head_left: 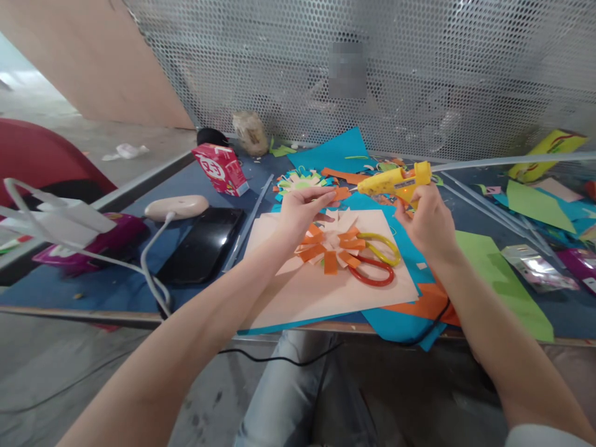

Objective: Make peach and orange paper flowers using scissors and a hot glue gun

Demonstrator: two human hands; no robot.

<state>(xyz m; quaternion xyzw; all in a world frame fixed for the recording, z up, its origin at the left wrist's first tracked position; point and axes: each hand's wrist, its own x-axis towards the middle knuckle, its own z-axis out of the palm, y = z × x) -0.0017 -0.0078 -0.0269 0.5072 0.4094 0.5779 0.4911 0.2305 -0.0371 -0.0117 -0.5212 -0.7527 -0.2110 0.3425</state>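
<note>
My right hand is wrapped round the handle of a yellow glue gun, its nozzle pointing left. Close to that nozzle, my left hand pinches a small orange paper piece. Below both hands, an orange and pale pink paper flower lies on pale pink sheets. Scissors with one yellow and one red handle loop lie at the flower's right, their blades hidden. A green, white and blue fringed paper flower rests just behind my left hand.
To the left are a black phone, a white charger with cables and a red box. Green paper and plastic strips lie at the right. A perforated metal panel stands behind the table.
</note>
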